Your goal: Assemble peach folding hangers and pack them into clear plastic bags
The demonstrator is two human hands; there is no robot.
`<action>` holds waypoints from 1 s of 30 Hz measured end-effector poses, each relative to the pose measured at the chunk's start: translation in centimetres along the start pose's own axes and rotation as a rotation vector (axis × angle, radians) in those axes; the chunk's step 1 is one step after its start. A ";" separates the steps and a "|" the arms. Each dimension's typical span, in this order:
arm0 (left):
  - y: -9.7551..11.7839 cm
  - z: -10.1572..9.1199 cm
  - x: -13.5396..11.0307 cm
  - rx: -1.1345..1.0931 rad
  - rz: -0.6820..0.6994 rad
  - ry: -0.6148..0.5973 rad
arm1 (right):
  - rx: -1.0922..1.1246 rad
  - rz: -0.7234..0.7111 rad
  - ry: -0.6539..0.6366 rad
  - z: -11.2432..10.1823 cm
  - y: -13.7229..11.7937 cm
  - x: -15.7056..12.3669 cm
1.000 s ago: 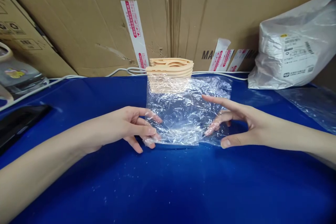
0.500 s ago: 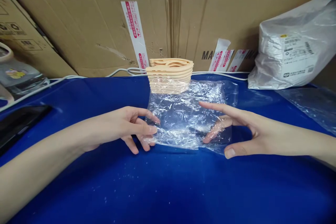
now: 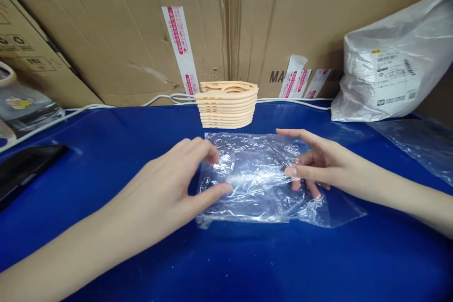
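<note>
A crinkled clear plastic bag (image 3: 247, 177) lies flat on the blue table in front of me. My left hand (image 3: 191, 174) hovers at its left edge, with thumb and index finger apart and nothing gripped between them. On the other side, my right hand (image 3: 311, 165) has the bag's right part between the thumb and the lower fingers, which show through the film. Its index finger stretches out along the far edge. Just beyond the bag stands a neat stack of cream plastic pieces (image 3: 226, 108), curved and slotted, which look like hangers.
Large cardboard boxes (image 3: 141, 47) wall off the back. A white wrapped parcel (image 3: 382, 66) with a label stands at the back right, near more clear film (image 3: 417, 146). To the left are a black phone (image 3: 28, 170) and a clear jug (image 3: 24, 104). A white cable (image 3: 152, 100) runs along the rear edge.
The bag has come nearer to me, away from the stack it overlapped before. My left hand has turned palm down, and my right thumb has closed in toward the fingers.
</note>
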State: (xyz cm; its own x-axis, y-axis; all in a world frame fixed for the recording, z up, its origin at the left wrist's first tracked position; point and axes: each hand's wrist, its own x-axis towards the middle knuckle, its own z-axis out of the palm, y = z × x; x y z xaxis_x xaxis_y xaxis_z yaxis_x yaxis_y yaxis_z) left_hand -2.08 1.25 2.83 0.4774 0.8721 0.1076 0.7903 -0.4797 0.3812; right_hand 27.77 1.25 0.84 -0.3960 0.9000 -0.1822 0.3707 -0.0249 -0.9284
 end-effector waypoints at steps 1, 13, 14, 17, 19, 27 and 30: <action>0.1 0.3 -0.2 -0.013 0.067 -0.005 | -0.016 -0.019 0.047 0.0 0.1 0.0; -1.3 2.7 0.2 0.049 0.186 -0.322 | -0.740 -0.174 0.240 -0.7 0.5 0.2; -1.4 2.7 0.2 0.052 0.189 -0.317 | -0.850 -0.254 0.289 -0.7 0.4 0.1; -1.5 2.8 0.0 0.065 0.199 -0.302 | -1.022 -0.526 0.313 -0.4 -0.1 -0.1; -1.5 2.9 -0.1 0.088 0.199 -0.310 | -1.078 -0.632 0.224 -0.2 -0.3 -0.2; -1.5 2.5 0.1 0.111 0.158 -0.379 | -1.015 -0.425 -0.226 -0.2 0.0 -0.8; -1.9 2.3 0.1 0.106 0.156 -0.388 | -0.977 -0.347 -0.273 -0.5 0.1 -1.0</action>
State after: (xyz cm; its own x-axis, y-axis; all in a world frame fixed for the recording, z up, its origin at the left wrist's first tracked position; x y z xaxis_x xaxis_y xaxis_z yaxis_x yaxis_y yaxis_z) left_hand -2.67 2.07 0.01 0.6872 0.6971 -0.2045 0.7228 -0.6277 0.2890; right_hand 28.65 0.57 1.14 -0.7384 0.6604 -0.1369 0.6657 0.6813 -0.3044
